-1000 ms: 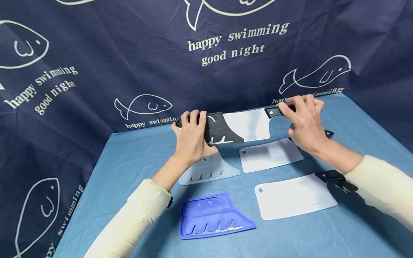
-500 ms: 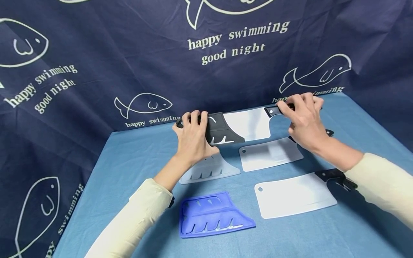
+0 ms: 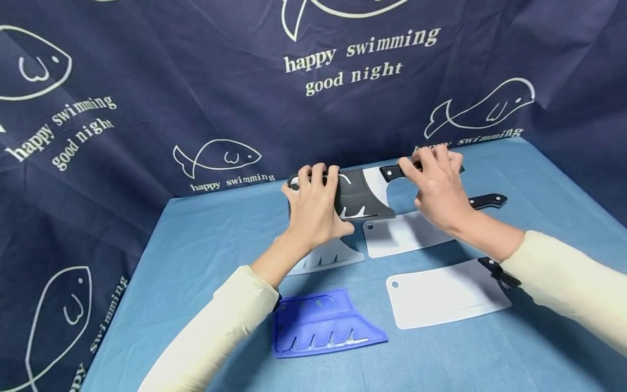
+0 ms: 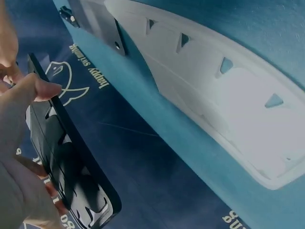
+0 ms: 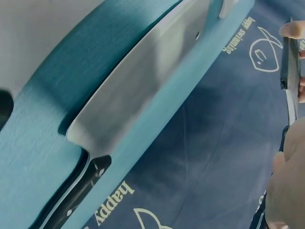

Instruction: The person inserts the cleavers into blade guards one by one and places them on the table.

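My left hand [image 3: 315, 209] grips a black slotted blade cover [image 3: 355, 193] from above, fingers over its upper edge and thumb below. Most of a cleaver's blade [image 3: 376, 182] is inside that cover; a narrow white strip shows between cover and handle. On the right, my right hand [image 3: 433, 188] holds the cleaver by its black riveted handle [image 3: 390, 173]. Both pieces are held up near the back of the table. In the left wrist view the thumb presses the edge of the black cover [image 4: 71, 162].
A whitish cover [image 3: 328, 256] lies under my left hand, a blue cover [image 3: 328, 324] nearer. To their right lie two more cleavers, one farther back [image 3: 404, 237] and one closer [image 3: 446, 296], handles rightward. Dark fish-printed cloth [image 3: 352, 120] rises behind the blue table [image 3: 196, 272].
My left hand has moved right with the black cover, and my right hand left with the cleaver. The blade has slid deeper into the cover, leaving much less exposed.
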Tool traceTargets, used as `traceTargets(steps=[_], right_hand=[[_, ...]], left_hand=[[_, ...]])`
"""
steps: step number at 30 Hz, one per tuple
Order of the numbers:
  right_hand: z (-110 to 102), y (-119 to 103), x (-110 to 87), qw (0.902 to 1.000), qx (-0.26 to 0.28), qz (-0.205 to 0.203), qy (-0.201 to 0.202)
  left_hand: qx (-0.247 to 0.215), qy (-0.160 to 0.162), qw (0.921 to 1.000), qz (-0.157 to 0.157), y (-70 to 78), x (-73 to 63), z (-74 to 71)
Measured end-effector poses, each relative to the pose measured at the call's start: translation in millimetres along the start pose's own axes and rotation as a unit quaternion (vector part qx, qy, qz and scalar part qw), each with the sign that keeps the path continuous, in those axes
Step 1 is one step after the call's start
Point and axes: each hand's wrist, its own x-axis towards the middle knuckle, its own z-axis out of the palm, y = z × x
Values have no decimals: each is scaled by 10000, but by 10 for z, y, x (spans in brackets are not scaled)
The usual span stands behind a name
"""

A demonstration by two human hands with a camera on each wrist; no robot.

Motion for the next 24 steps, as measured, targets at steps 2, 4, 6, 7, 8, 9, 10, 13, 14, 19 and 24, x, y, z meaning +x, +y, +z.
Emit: traceTargets(steps=[2, 4, 6, 7, 8, 9, 10, 13, 14, 19, 24], right_hand=[[-1, -12, -3, 10000, 57, 43, -46], [-19, -14, -9, 9996, 110, 153, -217], [-44, 2, -7, 9986, 104, 255, -441], [-57, 14, 3, 9980, 84, 305, -547], [-66, 27, 18, 9973, 37, 353, -643], [-72, 40, 36, 9965, -24, 398, -735], [-77, 53, 56, 9957, -90, 426, -815], [-88, 83, 110, 9932, -226, 559, -999], [-89, 93, 124, 9924, -252, 602, -1044], [-70, 151, 163, 9873, -272, 819, -1332], [-13, 216, 209, 9745, -83, 1250, -1863]], left_hand=[[-19, -97, 10000, -2, -7, 0, 0], [-40, -184, 9998, 17, -19, -4, 7], [-44, -240, 9997, 43, -31, 4, 16], [-44, -271, 9996, 49, -37, 10, 20], [-36, -285, 9996, 50, -44, 18, 27], [-9, -293, 9996, 36, -52, 29, 34], [5, -309, 9995, 25, -58, 39, 46], [44, -362, 9993, -5, -74, 75, 72], [56, -380, 9993, -12, -79, 89, 80], [154, -629, 9979, -40, -110, 164, 116], [157, -1104, 9937, -115, -139, 251, 171]])
